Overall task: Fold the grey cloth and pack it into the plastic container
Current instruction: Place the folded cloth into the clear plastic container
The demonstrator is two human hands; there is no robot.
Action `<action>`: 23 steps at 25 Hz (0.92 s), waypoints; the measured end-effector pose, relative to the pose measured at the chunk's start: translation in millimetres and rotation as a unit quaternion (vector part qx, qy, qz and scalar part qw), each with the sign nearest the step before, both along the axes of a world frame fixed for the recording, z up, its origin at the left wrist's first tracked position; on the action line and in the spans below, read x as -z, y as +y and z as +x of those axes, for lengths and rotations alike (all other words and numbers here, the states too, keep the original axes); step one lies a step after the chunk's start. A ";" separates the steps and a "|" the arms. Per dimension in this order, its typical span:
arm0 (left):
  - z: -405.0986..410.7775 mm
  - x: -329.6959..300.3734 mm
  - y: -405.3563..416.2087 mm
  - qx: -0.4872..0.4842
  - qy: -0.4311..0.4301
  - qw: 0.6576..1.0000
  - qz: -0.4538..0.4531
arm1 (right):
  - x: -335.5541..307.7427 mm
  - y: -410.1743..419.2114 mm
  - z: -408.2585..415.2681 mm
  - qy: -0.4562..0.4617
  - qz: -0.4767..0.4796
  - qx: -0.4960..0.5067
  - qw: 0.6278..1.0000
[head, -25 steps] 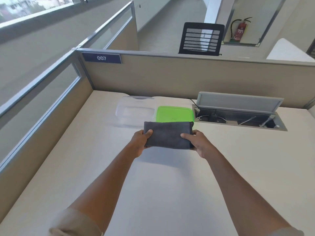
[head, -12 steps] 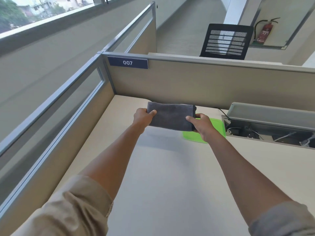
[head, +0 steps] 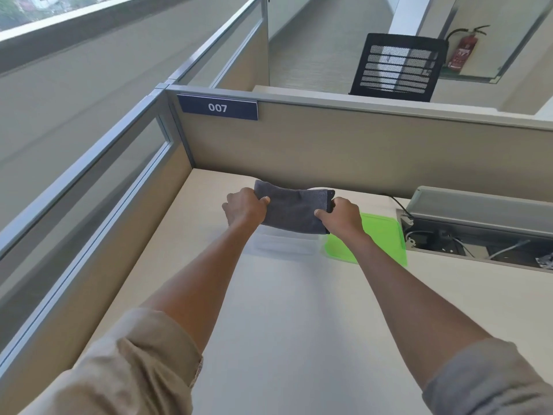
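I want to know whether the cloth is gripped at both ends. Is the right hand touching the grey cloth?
Touching. The head view shows the right hand closed around the right end of the grey cloth, thumb pressed on its front face.

Beige desk [head: 299,324], clear plastic container [head: 284,245], green lid [head: 386,238] beside it

A pale worktop [head: 299,324] is enclosed by beige partitions [head: 359,151], one marked by a "007" sign [head: 217,107]. Beyond, a black mesh chair [head: 398,68], a fire extinguisher [head: 463,50] and a daylit window [head: 45,10] are seen.
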State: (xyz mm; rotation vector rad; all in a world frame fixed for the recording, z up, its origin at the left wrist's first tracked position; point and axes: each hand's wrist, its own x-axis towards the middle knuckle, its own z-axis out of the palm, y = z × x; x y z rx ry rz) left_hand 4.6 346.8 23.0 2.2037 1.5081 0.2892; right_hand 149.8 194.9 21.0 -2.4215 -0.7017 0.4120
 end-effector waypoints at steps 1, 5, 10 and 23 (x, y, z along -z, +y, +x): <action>0.9 2.6 -1.8 0.019 0.026 0.998 0.046 | 1.9 0.8 0.4 -0.013 -0.014 -0.004 1.000; 1.8 14.9 -5.9 0.074 0.097 0.982 0.141 | 7.1 5.8 -0.7 -0.077 -0.055 -0.022 0.995; 0.4 26.6 -8.3 0.101 0.149 0.967 0.180 | 18.1 11.0 -8.9 -0.144 -0.121 -0.068 0.980; 6.0 37.6 -5.7 0.187 0.230 0.929 0.223 | 33.2 28.3 -5.6 -0.268 -0.251 -0.129 0.921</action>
